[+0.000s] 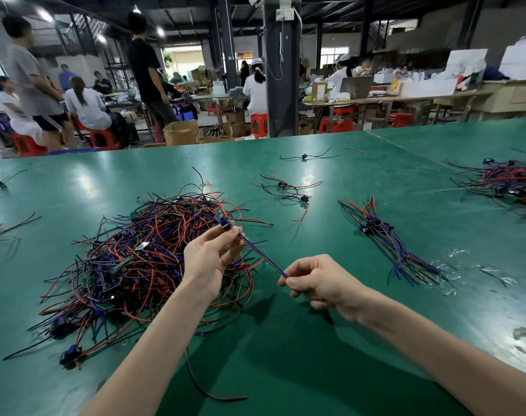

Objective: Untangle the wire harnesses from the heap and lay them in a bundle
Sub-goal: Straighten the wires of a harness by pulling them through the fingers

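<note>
Stretching one wire harness taut above a green table, two bare hands meet near the centre of the view. The left hand pinches the harness's small black component between thumb and curled fingertips. The right hand, at four o'clock from it, has its fingers curled tightly round the blue and dark wire ends. The tangled heap of red, blue and black harnesses lies at nine o'clock, partly behind the left hand. The straightened bundle lies at two o'clock, well apart from the heap. A few loose harnesses lie at twelve o'clock.
</note>
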